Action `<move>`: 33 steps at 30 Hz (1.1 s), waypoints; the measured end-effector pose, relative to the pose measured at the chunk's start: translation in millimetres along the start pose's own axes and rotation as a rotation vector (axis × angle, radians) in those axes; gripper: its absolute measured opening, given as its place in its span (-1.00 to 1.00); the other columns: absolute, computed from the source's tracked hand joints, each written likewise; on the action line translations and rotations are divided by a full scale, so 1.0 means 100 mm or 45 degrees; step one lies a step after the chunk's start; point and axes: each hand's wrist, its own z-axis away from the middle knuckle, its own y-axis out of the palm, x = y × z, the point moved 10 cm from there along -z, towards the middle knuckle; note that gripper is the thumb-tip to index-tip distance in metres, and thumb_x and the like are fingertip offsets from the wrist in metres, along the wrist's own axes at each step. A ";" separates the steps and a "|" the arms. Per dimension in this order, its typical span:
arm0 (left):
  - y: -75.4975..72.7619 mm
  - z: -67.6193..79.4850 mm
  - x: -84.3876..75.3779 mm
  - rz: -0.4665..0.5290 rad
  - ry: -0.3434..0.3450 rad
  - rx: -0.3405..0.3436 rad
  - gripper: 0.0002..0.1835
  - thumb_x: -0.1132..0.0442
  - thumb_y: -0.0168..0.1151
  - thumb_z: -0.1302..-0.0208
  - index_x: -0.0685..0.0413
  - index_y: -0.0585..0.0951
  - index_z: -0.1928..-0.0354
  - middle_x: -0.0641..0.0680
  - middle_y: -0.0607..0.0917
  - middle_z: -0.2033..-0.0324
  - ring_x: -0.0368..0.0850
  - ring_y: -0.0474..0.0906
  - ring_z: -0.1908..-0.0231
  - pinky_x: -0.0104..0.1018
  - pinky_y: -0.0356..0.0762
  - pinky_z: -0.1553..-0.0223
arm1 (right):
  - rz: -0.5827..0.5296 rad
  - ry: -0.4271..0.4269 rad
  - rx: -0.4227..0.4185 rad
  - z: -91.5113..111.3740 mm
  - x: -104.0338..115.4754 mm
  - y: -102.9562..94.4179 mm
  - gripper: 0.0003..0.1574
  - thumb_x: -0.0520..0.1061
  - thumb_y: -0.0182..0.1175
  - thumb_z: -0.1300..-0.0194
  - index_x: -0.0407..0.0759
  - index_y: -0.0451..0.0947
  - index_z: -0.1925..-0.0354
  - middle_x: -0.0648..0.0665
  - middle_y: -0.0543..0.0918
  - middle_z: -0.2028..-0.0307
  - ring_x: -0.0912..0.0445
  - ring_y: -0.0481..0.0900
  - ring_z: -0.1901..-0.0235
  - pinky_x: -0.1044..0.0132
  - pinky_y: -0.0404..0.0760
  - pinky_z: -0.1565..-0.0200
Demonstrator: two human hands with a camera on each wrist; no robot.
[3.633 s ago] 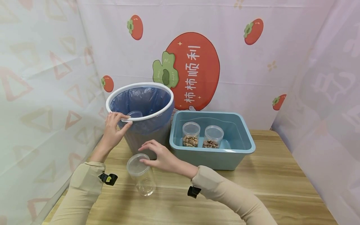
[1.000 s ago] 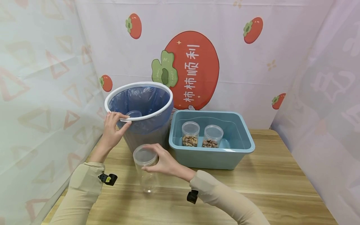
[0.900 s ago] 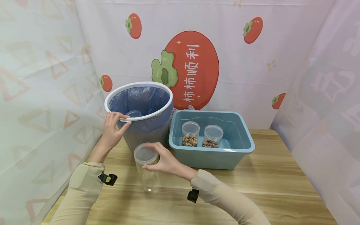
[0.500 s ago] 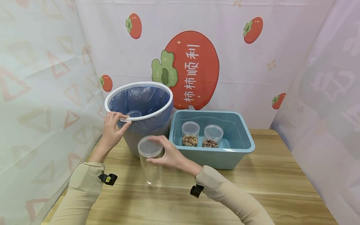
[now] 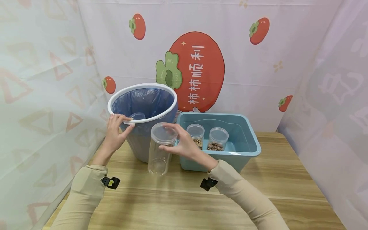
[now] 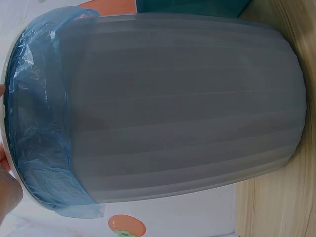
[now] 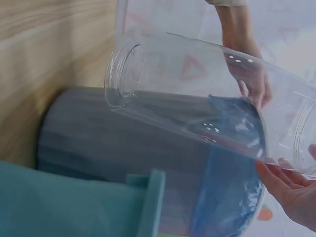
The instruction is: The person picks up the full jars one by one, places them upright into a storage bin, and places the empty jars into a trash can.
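Note:
My right hand [image 5: 184, 143] grips a tall clear plastic jar [image 5: 158, 159] near its lidded top. The jar hangs above the table in front of the bin, and nothing shows inside it. In the right wrist view the clear jar [image 7: 182, 89] lies across the picture, with the right hand [image 7: 291, 192] at its lid end. My left hand [image 5: 116, 131] pinches the white rim [image 5: 143, 120] of a grey trash bin [image 5: 138, 147] lined with a blue bag [image 5: 138, 99]. Inside the bin, part of another clear container [image 5: 138, 116] is visible.
A blue-green plastic tub [image 5: 244, 140] stands right of the bin. Two lidded jars sit in it: one of walnuts [image 5: 198, 142], partly behind my right hand, and one of brown nuts [image 5: 216, 146]. Both containers stand on a wooden table [image 5: 178, 204] before a printed cloth backdrop.
The right hand, at first apart from the tall jar, has taken hold of it near the lid. It has lifted the jar off the table, up and rightward. The left hand stays on the rim.

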 end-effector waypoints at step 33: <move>0.00 0.01 0.00 0.011 -0.013 0.009 -0.80 0.37 0.22 0.04 0.27 0.52 0.30 0.24 0.44 0.34 0.19 0.26 0.16 0.12 -0.26 -0.18 | -0.287 0.094 -0.323 -0.41 0.12 -1.16 -0.16 0.19 0.25 0.01 -0.22 0.24 -0.12 -0.19 0.37 0.00 0.00 0.45 0.18 0.29 0.55 0.30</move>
